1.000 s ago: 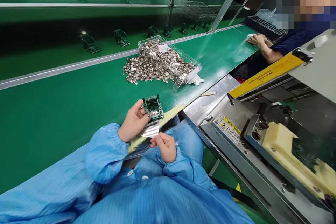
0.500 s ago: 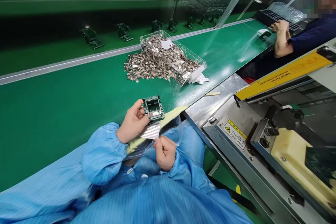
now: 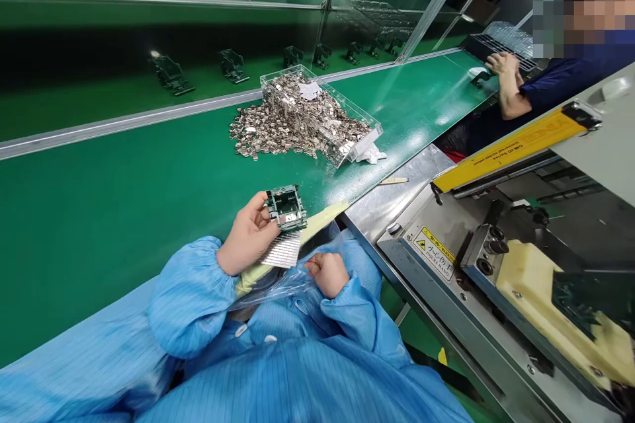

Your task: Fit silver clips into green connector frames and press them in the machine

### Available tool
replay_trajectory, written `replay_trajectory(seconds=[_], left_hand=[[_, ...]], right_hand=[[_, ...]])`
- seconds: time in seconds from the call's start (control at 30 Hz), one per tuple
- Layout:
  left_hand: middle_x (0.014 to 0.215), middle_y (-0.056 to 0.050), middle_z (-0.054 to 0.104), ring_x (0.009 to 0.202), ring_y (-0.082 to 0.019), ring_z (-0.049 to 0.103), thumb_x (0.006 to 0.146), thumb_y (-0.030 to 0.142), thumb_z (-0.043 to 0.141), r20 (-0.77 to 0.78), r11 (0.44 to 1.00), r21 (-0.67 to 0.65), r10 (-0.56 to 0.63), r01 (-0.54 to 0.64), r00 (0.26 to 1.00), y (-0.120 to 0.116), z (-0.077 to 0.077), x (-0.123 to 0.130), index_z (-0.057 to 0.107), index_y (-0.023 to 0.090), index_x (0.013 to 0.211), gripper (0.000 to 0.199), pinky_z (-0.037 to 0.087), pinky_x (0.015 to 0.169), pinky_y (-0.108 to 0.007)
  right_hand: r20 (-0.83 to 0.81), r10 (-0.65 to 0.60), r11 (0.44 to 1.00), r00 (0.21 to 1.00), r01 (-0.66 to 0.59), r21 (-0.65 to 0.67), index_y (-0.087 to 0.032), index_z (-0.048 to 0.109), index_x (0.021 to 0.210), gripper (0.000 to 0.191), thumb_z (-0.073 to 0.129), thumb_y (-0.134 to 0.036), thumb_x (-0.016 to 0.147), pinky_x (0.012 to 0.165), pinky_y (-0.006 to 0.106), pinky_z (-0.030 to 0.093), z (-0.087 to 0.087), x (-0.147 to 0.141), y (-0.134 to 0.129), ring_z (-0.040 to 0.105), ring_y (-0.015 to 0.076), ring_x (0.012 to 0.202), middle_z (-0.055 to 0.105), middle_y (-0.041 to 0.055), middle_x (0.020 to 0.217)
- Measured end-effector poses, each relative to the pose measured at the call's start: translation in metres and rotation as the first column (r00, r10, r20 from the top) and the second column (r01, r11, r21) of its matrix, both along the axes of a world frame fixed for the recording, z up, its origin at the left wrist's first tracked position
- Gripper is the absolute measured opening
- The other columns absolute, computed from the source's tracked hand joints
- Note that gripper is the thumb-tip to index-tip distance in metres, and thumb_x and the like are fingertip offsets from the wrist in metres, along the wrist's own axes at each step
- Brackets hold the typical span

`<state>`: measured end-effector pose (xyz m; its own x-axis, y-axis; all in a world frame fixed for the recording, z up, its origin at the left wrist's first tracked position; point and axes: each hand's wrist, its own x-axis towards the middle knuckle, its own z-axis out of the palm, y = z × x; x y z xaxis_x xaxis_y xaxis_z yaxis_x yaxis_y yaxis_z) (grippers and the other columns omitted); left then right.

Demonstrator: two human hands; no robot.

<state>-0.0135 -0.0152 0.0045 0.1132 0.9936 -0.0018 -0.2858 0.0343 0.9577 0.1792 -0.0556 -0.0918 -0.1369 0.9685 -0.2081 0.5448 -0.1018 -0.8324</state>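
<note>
My left hand (image 3: 248,234) grips a dark green square frame part (image 3: 288,207) with an open middle, above the table's near edge. Just under that part lies a silver striped sheet (image 3: 282,250), its upper end close to my left fingers. My right hand (image 3: 328,272) is closed to the right of the sheet, beside a clear plastic bag (image 3: 292,285); what its fingertips hold, if anything, is too small to make out. Yellow paper (image 3: 325,219) shows behind the sheet and the bag.
A clear bin (image 3: 370,140) of small metal pieces lies on the green table (image 3: 99,211), with loose pieces (image 3: 248,135) heaped beside it. Several dark parts (image 3: 171,73) line the back. A machine (image 3: 526,284) stands at right; beyond sits a person (image 3: 550,89).
My right hand has moved right, away from the silver sheet's lower corner. My left hand still holds the green part. The view has shifted slightly.
</note>
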Motion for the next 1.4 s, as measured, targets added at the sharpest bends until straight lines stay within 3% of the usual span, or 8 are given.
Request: replay_trajectory(seconds=[0.3,0.43,0.57,0.8,0.93,1.13,1.23,1.4], left_hand=[[0.102,-0.007,0.068,0.098,-0.02,0.066,0.075,0.03,0.075,0.062,0.995,0.07,0.062,-0.066,0.996,-0.004,-0.008,0.002,0.049,0.019,0.109,0.044,0.054,0.085,-0.031],[0.106,-0.006,0.065,0.093,-0.017,0.065,0.084,0.033,0.064,0.069,0.996,0.089,-0.008,0.002,0.998,-0.007,-0.014,0.002,0.041,0.022,0.119,0.044,0.056,0.081,-0.031],[0.104,-0.005,0.064,0.091,-0.016,0.065,0.088,0.032,0.059,0.008,0.992,0.125,-0.036,0.035,0.999,-0.01,-0.014,0.002,0.04,0.023,0.121,0.039,0.054,0.081,-0.029],[0.11,-0.009,0.062,0.104,-0.019,0.061,0.09,0.027,0.052,-0.116,0.983,0.162,-0.062,0.081,0.991,-0.015,-0.007,-0.001,0.042,0.021,0.122,0.034,0.049,0.09,-0.031],[0.112,-0.009,0.061,0.102,-0.019,0.061,0.091,0.025,0.05,-0.184,0.979,0.182,-0.063,0.097,0.981,-0.017,-0.007,-0.002,0.043,0.022,0.122,0.032,0.05,0.088,-0.031],[0.117,-0.01,0.06,0.104,-0.019,0.061,0.091,0.026,0.051,-0.194,0.97,0.205,-0.09,0.13,0.977,-0.016,-0.003,-0.006,0.045,0.022,0.122,0.032,0.051,0.088,-0.031],[0.116,-0.01,0.062,0.104,-0.02,0.063,0.09,0.029,0.053,-0.177,0.969,0.196,-0.119,0.153,0.977,-0.015,0.004,-0.01,0.045,0.022,0.123,0.034,0.052,0.089,-0.031],[0.125,-0.012,0.061,0.111,-0.027,0.062,0.089,0.034,0.055,-0.356,0.928,0.147,-0.273,0.342,0.894,-0.032,0.029,-0.006,0.049,0.023,0.129,0.042,0.052,0.095,-0.038]], right_hand=[[-0.328,-0.116,0.99,0.938,0.134,0.034,-0.021,0.071,0.096,0.027,0.058,-0.042,0.087,0.062,0.034,0.058,0.076,0.007,-0.003,0.069,0.0206,0.067,0.074,0.006,0.081],[-0.42,-0.108,0.932,0.901,0.239,0.274,-0.025,0.076,0.089,0.011,0.067,-0.029,0.083,0.072,0.033,0.055,0.105,-0.011,0.007,0.066,0.0205,0.084,0.07,0.0059,0.091],[-0.411,-0.108,0.842,0.905,0.303,0.446,-0.024,0.075,0.079,0.007,0.07,-0.021,0.077,0.078,0.034,0.051,0.11,-0.033,0.02,0.059,0.022,0.097,0.061,0.007,0.102],[-0.245,-0.122,0.834,0.962,0.233,0.5,-0.022,0.069,0.074,0.004,0.068,-0.02,0.077,0.093,0.042,0.044,0.111,-0.053,0.026,0.052,0.0258,0.111,0.056,0.0097,0.114],[-0.232,-0.13,0.862,0.964,0.225,0.455,-0.021,0.063,0.068,0.01,0.067,-0.022,0.077,0.094,0.043,0.044,0.111,-0.055,0.028,0.052,0.0262,0.11,0.055,0.0099,0.115],[-0.559,-0.128,0.945,0.819,0.272,0.182,-0.019,0.056,0.07,0.021,0.073,-0.032,0.073,0.07,0.031,0.051,0.098,-0.051,0.03,0.06,0.0239,0.097,0.055,0.0116,0.118],[-0.606,-0.018,0.953,0.795,0.198,0.231,-0.021,0.062,0.091,0.021,0.073,-0.03,0.075,0.075,0.032,0.051,0.104,-0.037,0.024,0.059,0.0248,0.104,0.054,0.0112,0.128],[-0.342,0.239,0.869,0.909,-0.042,0.493,-0.025,0.051,0.132,0.066,0.079,-0.034,0.073,0.094,0.036,0.045,0.138,-0.003,-0.002,0.05,0.0265,0.122,0.054,0.0092,0.134]])
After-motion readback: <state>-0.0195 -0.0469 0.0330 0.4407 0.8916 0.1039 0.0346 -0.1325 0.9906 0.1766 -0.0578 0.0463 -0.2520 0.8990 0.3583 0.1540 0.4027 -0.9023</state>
